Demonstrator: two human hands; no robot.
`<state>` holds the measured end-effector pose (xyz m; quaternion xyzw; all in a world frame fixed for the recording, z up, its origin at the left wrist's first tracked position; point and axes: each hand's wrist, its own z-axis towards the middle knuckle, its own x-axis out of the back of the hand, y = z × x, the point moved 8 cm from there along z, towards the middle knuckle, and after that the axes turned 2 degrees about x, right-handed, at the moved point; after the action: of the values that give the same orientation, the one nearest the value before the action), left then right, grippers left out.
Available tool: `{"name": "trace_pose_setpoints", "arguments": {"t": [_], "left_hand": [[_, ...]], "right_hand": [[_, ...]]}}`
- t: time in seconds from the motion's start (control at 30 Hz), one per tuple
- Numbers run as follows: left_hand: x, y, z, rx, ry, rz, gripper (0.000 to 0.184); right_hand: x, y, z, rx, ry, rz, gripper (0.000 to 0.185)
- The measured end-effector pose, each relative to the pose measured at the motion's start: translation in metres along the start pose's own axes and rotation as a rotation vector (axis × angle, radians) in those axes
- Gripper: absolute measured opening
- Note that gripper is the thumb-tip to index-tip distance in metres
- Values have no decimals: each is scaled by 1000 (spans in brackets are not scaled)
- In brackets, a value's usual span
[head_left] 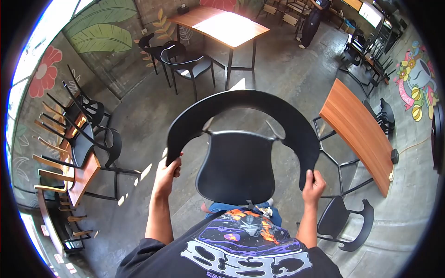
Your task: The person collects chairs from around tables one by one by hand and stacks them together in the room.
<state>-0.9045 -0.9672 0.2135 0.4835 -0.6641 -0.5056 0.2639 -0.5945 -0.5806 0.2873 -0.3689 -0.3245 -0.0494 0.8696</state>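
You are gripping a black chair (235,167) with both hands, and it is sitting in the middle of your view, its seat facing you and its curved back arching toward 12 o'clock. Your left hand (168,175) is closing its fingers around the end of the back at 8 o'clock; your right hand (314,186) is gripping the other end at 4 o'clock. Whether the legs are touching the floor (134,111), you cannot tell. A wooden table (197,19) is standing at 12 o'clock, with two dark chairs (198,69) near it at 11. Another table (357,134) is standing at 3 o'clock, and a loose chair (334,217) is resting at 4, beyond your right hand. At 9 o'clock, stacked chairs (84,144) are lying on a third table (85,183). Another person (313,25) is standing at 1 o'clock.
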Motion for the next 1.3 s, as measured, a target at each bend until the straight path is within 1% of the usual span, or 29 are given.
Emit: {"name": "trace_pose_setpoints", "arguments": {"t": [0.1,0.17,0.2,0.23,0.3,0.37,0.4,0.43,0.5,0.53,0.57,0.63,0.67,0.7,0.77,0.83,0.87,0.93,1.03,1.13,1.2,1.27,1.3], "left_hand": [[10,1,8,-21,46,6,26],[-2,6,22,-59,46,42,28],[-11,7,32,-59,43,61,32],[-22,15,43,-64,70,111,39],[-36,17,71,-33,104,202,44],[-54,18,101,-30,93,281,45],[-66,21,115,-44,114,293,43],[-81,23,127,-43,120,303,43],[-108,31,151,-7,178,311,44],[-121,35,166,-4,185,286,45],[-136,43,183,11,172,311,45],[-171,63,215,-49,154,294,46],[-190,75,233,-78,147,313,46],[-212,88,249,-105,133,283,44],[-254,115,282,-165,105,258,34],[-289,134,315,-147,79,247,21],[-299,136,336,-145,46,258,12],[-326,144,372,-150,30,251,10],[-365,146,435,-157,-30,267,13],[-399,139,513,-140,-61,341,20],[-426,138,575,-170,-103,319,19],[-463,164,637,-208,-136,303,19],[-478,177,666,-198,-149,300,19]], "right_hand": [[-36,33,9,-69,111,211,24],[-77,79,11,-367,141,663,20],[-98,102,13,-469,117,839,17],[-119,95,21,-701,24,1124,19],[-151,108,39,-884,-134,1234,29],[-174,119,61,-1011,-351,1287,35],[-187,138,73,-976,-404,1366,40],[-194,155,85,-983,-407,1375,40],[-202,187,108,-914,-402,1334,39],[-200,196,122,-932,-352,1346,33],[-201,207,134,-959,-330,1352,33],[-193,228,164,-878,-346,1291,31],[-185,231,181,-892,-298,1277,26],[-183,244,195,-906,-290,1262,26],[-178,261,233,-859,-248,1279,22],[-171,276,272,-841,-201,1290,22],[-168,284,289,-833,-181,1285,22],[-167,297,321,-794,-162,1281,22],[-175,323,370,-821,-113,1259,19],[-200,358,414,-812,-88,1218,21],[-219,376,456,-784,-21,1192,22],[-236,390,512,-737,62,1165,24],[-243,406,535,-727,31,1177,25]]}}
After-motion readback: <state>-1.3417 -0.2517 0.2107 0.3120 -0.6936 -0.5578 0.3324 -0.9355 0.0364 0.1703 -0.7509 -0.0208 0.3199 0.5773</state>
